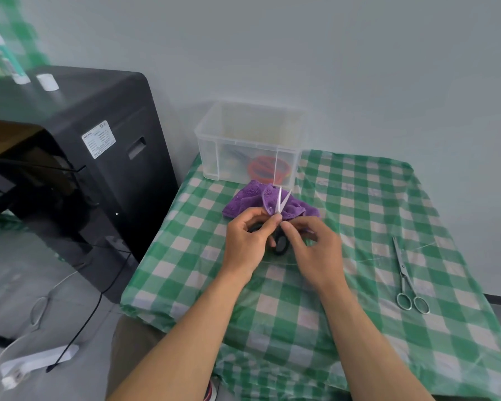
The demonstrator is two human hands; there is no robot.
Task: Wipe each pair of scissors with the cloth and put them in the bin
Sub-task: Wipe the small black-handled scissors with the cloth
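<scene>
- Left hand (pixel 245 241) gripping black-handled scissors (pixel 280 243), blades spread, pointing away.
- Just beyond both hands, purple cloth (pixel 243 202) on checked counter (pixel 359 227); clear bin (pixel 211 151) behind it.
- Right hand (pixel 315 251) pinching same scissors.
- Well right of right hand, steel scissors (pixel 407 274) lying flat.

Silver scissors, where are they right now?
In the head view the silver scissors lie flat on the green checked tablecloth, on the right side, to the right of the right hand and not touching it.
</scene>
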